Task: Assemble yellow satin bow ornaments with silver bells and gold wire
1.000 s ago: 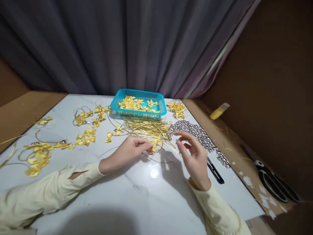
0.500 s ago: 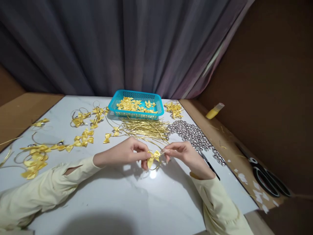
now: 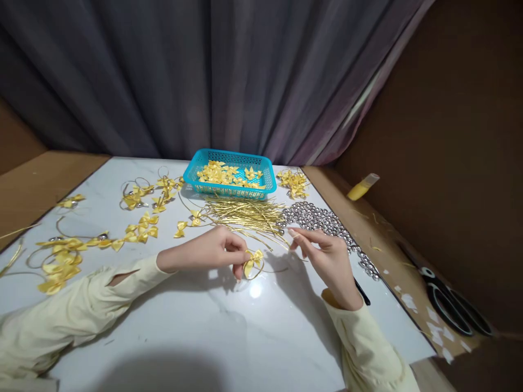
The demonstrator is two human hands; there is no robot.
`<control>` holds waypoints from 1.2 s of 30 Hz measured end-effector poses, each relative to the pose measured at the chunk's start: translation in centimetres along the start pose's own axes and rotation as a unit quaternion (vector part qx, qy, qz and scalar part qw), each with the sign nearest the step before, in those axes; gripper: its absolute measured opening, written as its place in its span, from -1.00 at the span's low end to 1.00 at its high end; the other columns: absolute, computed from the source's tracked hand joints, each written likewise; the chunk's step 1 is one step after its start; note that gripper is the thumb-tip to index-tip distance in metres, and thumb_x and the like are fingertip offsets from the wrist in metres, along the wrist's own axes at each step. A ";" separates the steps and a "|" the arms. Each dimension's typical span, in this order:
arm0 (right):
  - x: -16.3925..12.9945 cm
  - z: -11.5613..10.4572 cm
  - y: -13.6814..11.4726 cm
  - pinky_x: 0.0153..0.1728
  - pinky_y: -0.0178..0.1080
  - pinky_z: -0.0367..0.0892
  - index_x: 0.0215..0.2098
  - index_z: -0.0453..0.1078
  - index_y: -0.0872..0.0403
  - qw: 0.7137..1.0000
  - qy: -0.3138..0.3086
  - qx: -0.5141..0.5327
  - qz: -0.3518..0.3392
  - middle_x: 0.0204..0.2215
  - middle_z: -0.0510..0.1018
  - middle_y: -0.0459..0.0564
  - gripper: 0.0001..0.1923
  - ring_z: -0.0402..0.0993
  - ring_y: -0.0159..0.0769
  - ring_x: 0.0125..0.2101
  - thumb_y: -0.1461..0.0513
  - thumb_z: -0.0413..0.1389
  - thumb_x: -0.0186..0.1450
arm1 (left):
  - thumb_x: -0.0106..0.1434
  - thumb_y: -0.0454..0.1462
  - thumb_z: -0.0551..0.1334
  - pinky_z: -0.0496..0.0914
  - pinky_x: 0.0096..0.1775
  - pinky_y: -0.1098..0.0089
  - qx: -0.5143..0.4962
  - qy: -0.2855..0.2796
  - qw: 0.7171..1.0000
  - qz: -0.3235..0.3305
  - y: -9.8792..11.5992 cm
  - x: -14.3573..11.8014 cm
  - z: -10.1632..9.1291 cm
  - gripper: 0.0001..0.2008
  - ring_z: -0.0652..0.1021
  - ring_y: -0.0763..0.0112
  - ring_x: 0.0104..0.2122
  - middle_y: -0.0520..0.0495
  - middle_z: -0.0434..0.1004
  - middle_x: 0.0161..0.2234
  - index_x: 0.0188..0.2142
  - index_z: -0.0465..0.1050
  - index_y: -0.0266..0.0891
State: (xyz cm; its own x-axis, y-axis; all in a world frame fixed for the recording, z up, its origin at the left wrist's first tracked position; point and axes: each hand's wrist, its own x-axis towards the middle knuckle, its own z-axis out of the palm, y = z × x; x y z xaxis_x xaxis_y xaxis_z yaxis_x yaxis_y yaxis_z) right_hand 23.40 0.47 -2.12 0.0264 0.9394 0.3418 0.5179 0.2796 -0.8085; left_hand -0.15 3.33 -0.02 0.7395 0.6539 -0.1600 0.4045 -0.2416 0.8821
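My left hand [image 3: 212, 251] pinches a small yellow ribbon bow [image 3: 252, 260] that sits on a thin gold wire loop, low over the white marble table [image 3: 229, 326]. My right hand [image 3: 327, 260] is to the right of the bow, its thumb and forefinger pinched together near the wire's free end; whether it grips the wire is too fine to tell. Just behind both hands lies a pile of gold wire pieces [image 3: 245, 215]. A heap of silver beads [image 3: 322, 220] lies beside my right hand.
A blue plastic basket [image 3: 204, 163] of yellow bows stands at the back centre. Several finished bow-and-wire pieces [image 3: 139, 228] lie on the left. Black scissors [image 3: 453, 305], a yellow glue tube [image 3: 362, 188] and paper scraps rest on the brown surface at right. A dark curtain hangs behind.
My right hand came in to the bow beside my left hand, then drew back to the right and up. My left hand kept the bow throughout.
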 end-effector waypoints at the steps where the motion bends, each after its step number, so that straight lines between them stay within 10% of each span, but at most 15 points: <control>1: -0.2 -0.1 -0.3 -0.31 -0.13 0.30 -0.36 0.56 -0.03 0.999 0.014 0.039 0.025 -0.56 0.58 -0.07 -0.88 0.43 -0.27 -0.53 0.19 0.16 0.17 | 0.21 -0.24 0.11 0.34 -0.39 0.52 -0.008 0.000 1.000 0.001 0.0 0.0 0.0 -0.72 0.51 0.47 -0.50 -0.04 0.57 -0.54 -0.54 0.49 -0.28; 8: -0.4 -1.3 -1.4 0.04 0.01 0.21 -0.14 0.47 -0.04 0.924 0.037 0.379 0.024 -0.16 0.56 -0.03 -0.75 0.45 -0.17 -0.10 0.23 0.07 0.22 | 0.22 -0.24 0.10 0.38 -0.39 0.50 -0.038 0.012 0.999 -0.005 -0.3 0.3 0.1 -0.73 0.52 0.46 -0.49 -0.06 0.56 -0.51 -0.48 0.51 -0.29; 13: 0.1 -2.2 -1.0 -0.15 -0.22 0.36 -0.34 0.51 -0.09 0.897 0.093 0.423 0.085 -0.40 0.58 -0.15 -0.84 0.42 -0.45 -0.51 0.24 0.08 0.22 | 0.23 -0.22 0.09 0.35 -0.37 0.50 -0.014 0.016 1.000 -0.004 -0.3 0.3 0.1 -0.72 0.52 0.46 -0.45 -0.06 0.57 -0.48 -0.46 0.52 -0.28; 18: -0.4 -2.5 -1.8 -0.33 -0.26 0.36 -0.15 0.39 -0.09 0.920 0.076 0.379 0.072 -0.53 0.53 -0.21 -0.77 -0.02 -0.59 -0.81 0.26 0.09 0.21 | 0.22 -0.14 0.12 0.27 -0.46 0.52 0.005 0.060 0.998 -0.015 -0.5 0.4 0.2 -0.69 0.47 0.47 -0.48 -0.06 0.55 -0.47 -0.43 0.53 -0.29; 27: -2.7 1.1 -4.1 -0.39 -0.29 0.39 -0.43 0.39 0.09 0.971 -0.149 0.176 0.062 -0.56 0.59 -0.05 -0.88 0.51 -0.35 -0.57 0.22 0.10 0.24 | 0.19 -0.11 0.16 0.23 -0.51 0.53 -0.058 0.108 0.991 -0.044 0.1 0.2 0.9 -0.68 0.43 0.50 -0.53 -0.03 0.55 -0.51 -0.46 0.54 -0.29; 36: -3.8 3.4 -3.9 -0.49 -0.44 0.41 -0.41 0.45 0.13 0.993 -0.092 0.073 -0.015 -0.52 0.59 -0.05 -0.88 0.54 -0.40 -0.54 0.32 0.07 0.23 | 0.16 -0.25 0.22 0.31 -0.44 0.56 -0.149 0.156 0.976 -0.026 0.9 -0.5 1.9 -0.86 0.49 0.51 -0.47 0.03 0.57 -0.48 -0.45 0.53 -0.24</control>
State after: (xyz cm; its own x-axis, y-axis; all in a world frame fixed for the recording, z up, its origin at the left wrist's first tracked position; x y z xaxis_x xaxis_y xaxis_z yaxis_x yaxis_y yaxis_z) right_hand 18.39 -3.54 -1.90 -0.1517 0.9468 0.2839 0.3864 0.3212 -0.8646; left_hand 0.87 1.44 0.01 0.5025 0.8580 -0.1062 0.2292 -0.0138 0.9733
